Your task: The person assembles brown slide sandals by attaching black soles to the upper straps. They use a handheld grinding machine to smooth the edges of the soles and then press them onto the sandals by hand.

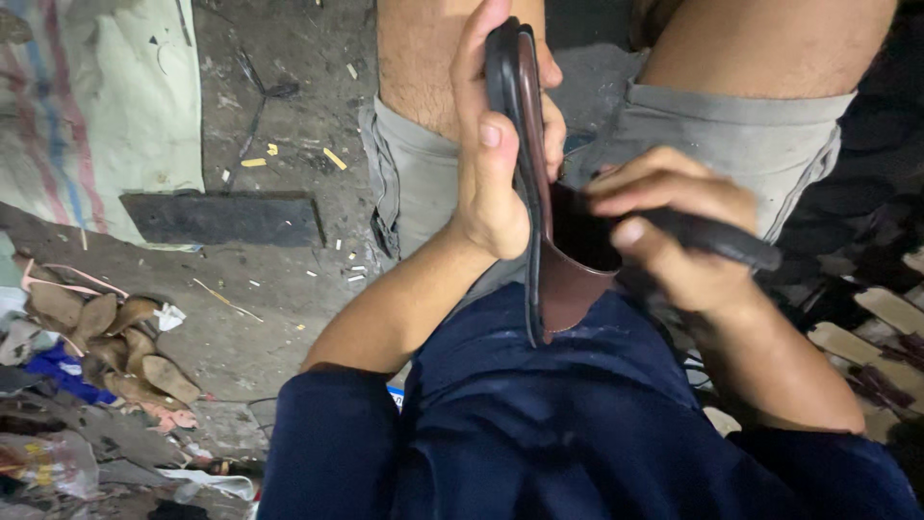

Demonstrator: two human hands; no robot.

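My left hand (496,144) grips a dark sandal (527,125) held on edge above my lap, black sole facing left, thumb pressed on the sole's rim. A brown leather upper (568,279) bulges from the sandal's near end. My right hand (674,226) is closed around a black rod-like tool (722,241) whose far end goes into the leather upper; the tip is hidden inside. I sit with bare knees, grey shorts (751,135) and a dark blue shirt (577,414).
Dirty concrete floor (279,96) with small scraps. A dark flat slab (226,220) lies left, beside a striped sack (87,106). Brown leather offcuts (125,347) and rubbish pile at lower left. Pale strips and dark pieces (876,327) lie at right.
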